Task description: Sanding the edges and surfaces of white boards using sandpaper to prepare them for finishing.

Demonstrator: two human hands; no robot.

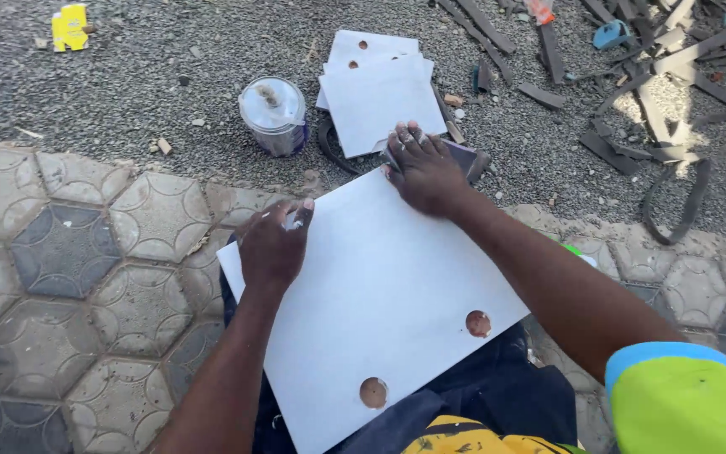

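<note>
Head view, white board [380,294] under both hands' fingers [418,143]

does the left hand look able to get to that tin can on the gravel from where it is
Probably yes. The left hand rests on the white panel, and the tin can stands just ahead of it on the gravel, with nothing between them.

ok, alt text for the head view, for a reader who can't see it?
Seen from above, a person's left hand and right hand press on a white panel with two round holes, resting on their lap. Beyond it, on gravel, lie a stack of white panels and a tin can.
</note>
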